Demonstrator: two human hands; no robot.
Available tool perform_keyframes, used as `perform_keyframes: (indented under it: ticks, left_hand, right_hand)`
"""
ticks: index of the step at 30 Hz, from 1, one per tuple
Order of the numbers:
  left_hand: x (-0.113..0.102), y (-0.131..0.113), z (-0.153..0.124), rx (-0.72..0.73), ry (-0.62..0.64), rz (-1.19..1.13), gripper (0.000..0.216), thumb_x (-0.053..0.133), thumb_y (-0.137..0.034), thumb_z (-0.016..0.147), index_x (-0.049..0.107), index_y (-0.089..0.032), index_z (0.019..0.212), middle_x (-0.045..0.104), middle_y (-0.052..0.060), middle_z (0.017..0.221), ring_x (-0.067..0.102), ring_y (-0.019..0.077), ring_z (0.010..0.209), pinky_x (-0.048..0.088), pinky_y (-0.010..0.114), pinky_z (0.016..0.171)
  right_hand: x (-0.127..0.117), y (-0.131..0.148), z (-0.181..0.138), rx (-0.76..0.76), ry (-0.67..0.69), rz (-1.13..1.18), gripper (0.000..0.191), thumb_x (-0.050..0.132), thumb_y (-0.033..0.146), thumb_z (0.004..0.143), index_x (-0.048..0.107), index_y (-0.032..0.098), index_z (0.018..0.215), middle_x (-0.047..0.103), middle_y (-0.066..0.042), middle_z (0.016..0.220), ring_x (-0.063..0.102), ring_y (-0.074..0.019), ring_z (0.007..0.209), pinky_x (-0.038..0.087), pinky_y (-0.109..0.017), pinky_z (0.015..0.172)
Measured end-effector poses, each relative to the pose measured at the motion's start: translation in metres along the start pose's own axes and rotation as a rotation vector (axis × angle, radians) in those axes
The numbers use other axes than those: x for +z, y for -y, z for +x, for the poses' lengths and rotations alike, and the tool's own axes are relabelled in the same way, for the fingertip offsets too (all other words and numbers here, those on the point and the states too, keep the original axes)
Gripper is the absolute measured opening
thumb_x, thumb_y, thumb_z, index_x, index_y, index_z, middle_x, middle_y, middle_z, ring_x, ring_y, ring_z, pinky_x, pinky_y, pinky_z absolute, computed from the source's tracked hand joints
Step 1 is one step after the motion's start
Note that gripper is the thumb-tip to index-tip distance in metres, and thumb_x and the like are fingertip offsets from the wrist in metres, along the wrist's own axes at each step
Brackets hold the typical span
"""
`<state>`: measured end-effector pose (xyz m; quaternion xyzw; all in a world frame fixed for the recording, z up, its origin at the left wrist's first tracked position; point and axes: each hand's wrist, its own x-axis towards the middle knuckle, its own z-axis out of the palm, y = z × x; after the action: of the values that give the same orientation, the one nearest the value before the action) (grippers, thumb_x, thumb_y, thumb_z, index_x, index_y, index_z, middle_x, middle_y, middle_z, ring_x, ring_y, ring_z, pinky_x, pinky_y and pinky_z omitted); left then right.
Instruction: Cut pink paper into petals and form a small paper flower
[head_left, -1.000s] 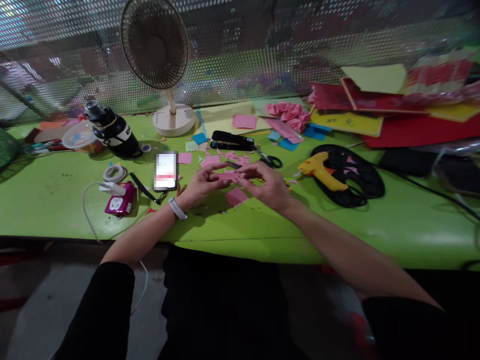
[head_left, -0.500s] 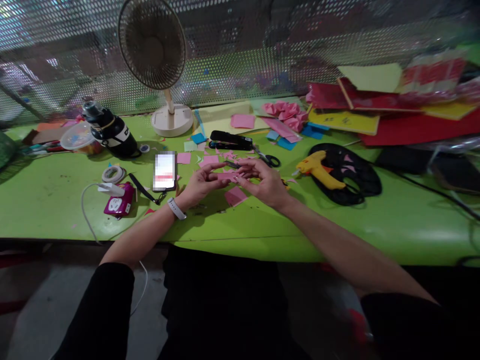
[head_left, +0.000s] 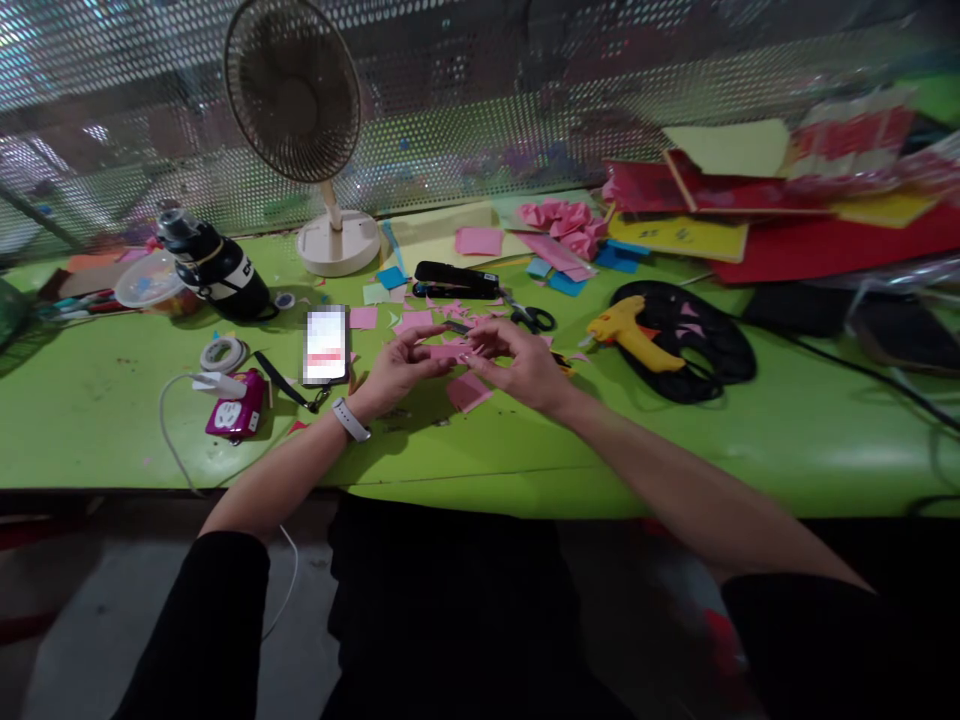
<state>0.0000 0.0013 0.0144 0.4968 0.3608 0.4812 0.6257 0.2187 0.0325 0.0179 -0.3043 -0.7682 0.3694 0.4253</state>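
Observation:
My left hand (head_left: 396, 372) and my right hand (head_left: 523, 370) meet over the green table, fingers pinched from both sides on a small piece of pink paper (head_left: 448, 352). A thin dark object (head_left: 457, 327) shows by the fingertips; whether it is held or lies behind them I cannot tell. Below the fingers lies a pink paper square (head_left: 469, 392). Pink paper scraps (head_left: 448, 309) are scattered just beyond my hands. Behind them rests a black stapler (head_left: 456, 281), with black-handled scissors (head_left: 534, 318) to its right.
A yellow glue gun (head_left: 634, 332) lies on a black pouch-like item (head_left: 724, 345) at right. Crumpled pink paper pieces (head_left: 570, 226) sit farther back. On the left are a phone (head_left: 326, 345), a purple power adapter (head_left: 237, 405), a tape roll (head_left: 223, 354), a black bottle (head_left: 217, 265) and a fan (head_left: 339, 243).
The camera view has shifted slightly, so the table things appear a little farther left. Both hands keep nearly the same pose around the pink paper.

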Motion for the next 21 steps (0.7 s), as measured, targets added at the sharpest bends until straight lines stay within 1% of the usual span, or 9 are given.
perform_keyframes:
  ticks: [2, 5, 10, 13, 17, 19, 21]
  left_hand:
    - [0.0012, -0.0016, -0.0001, -0.001, -0.005, 0.022, 0.058, 0.087, -0.022, 0.076, 0.062, -0.015, 0.129, 0.079, 0.005, 0.095, 0.076, 0.0167, 0.090, 0.058, 0.036, 0.093]
    - [0.0025, -0.0020, 0.0001, -0.031, -0.012, 0.056, 0.060, 0.087, -0.022, 0.076, 0.061, -0.016, 0.130, 0.078, 0.004, 0.092, 0.076, 0.0166, 0.089, 0.058, 0.035, 0.092]
    - [0.0031, -0.0019, -0.0009, -0.040, -0.001, 0.063, 0.063, 0.089, -0.027, 0.074, 0.062, -0.015, 0.129, 0.078, 0.002, 0.085, 0.076, 0.0148, 0.084, 0.058, 0.033, 0.089]
    - [0.0026, -0.0033, -0.0022, -0.046, 0.019, 0.096, 0.061, 0.089, -0.032, 0.074, 0.063, -0.013, 0.126, 0.078, 0.004, 0.084, 0.076, 0.0147, 0.081, 0.058, 0.031, 0.085]
    - [0.0007, -0.0033, -0.0015, -0.028, 0.025, 0.183, 0.061, 0.089, -0.034, 0.074, 0.063, -0.014, 0.126, 0.075, 0.000, 0.075, 0.074, 0.0124, 0.073, 0.057, 0.027, 0.078]
    - [-0.0005, -0.0027, -0.0004, -0.020, 0.027, 0.175, 0.062, 0.089, -0.034, 0.074, 0.061, -0.015, 0.126, 0.075, 0.000, 0.077, 0.075, 0.0134, 0.075, 0.057, 0.028, 0.079]
    - [-0.0014, -0.0025, 0.0006, -0.012, 0.030, 0.157, 0.062, 0.089, -0.033, 0.075, 0.060, -0.016, 0.127, 0.076, 0.001, 0.080, 0.075, 0.0142, 0.078, 0.058, 0.029, 0.081]
  right_hand:
    - [-0.0003, 0.0014, 0.0012, 0.011, 0.015, -0.006, 0.020, 0.073, 0.040, 0.087, 0.065, 0.023, 0.094, 0.071, -0.005, 0.087, 0.068, -0.0194, 0.074, 0.063, -0.038, 0.069]
    - [0.0001, 0.0029, 0.0028, 0.024, 0.035, 0.005, 0.021, 0.071, 0.043, 0.088, 0.064, 0.023, 0.087, 0.070, -0.003, 0.080, 0.066, -0.0185, 0.069, 0.061, -0.037, 0.065]
    - [-0.0013, 0.0031, 0.0042, 0.014, 0.037, 0.017, 0.026, 0.068, 0.047, 0.090, 0.064, 0.022, 0.083, 0.067, -0.003, 0.076, 0.062, -0.0181, 0.066, 0.056, -0.036, 0.062]
    - [-0.0034, 0.0033, 0.0046, 0.069, 0.069, 0.019, 0.028, 0.068, 0.048, 0.090, 0.062, 0.021, 0.081, 0.065, -0.003, 0.073, 0.059, -0.0167, 0.063, 0.052, -0.033, 0.058]
    - [-0.0033, 0.0035, 0.0052, 0.111, 0.071, 0.017, 0.030, 0.069, 0.048, 0.087, 0.060, 0.021, 0.079, 0.062, -0.002, 0.071, 0.056, -0.0154, 0.062, 0.048, -0.032, 0.059]
    - [-0.0028, 0.0045, 0.0056, 0.114, 0.063, 0.043, 0.032, 0.069, 0.050, 0.086, 0.059, 0.020, 0.080, 0.061, -0.002, 0.071, 0.056, -0.0153, 0.062, 0.048, -0.032, 0.060]
    - [-0.0029, 0.0066, 0.0060, 0.152, 0.085, 0.084, 0.034, 0.068, 0.052, 0.086, 0.059, 0.020, 0.081, 0.061, -0.002, 0.071, 0.056, -0.0148, 0.062, 0.047, -0.031, 0.059]
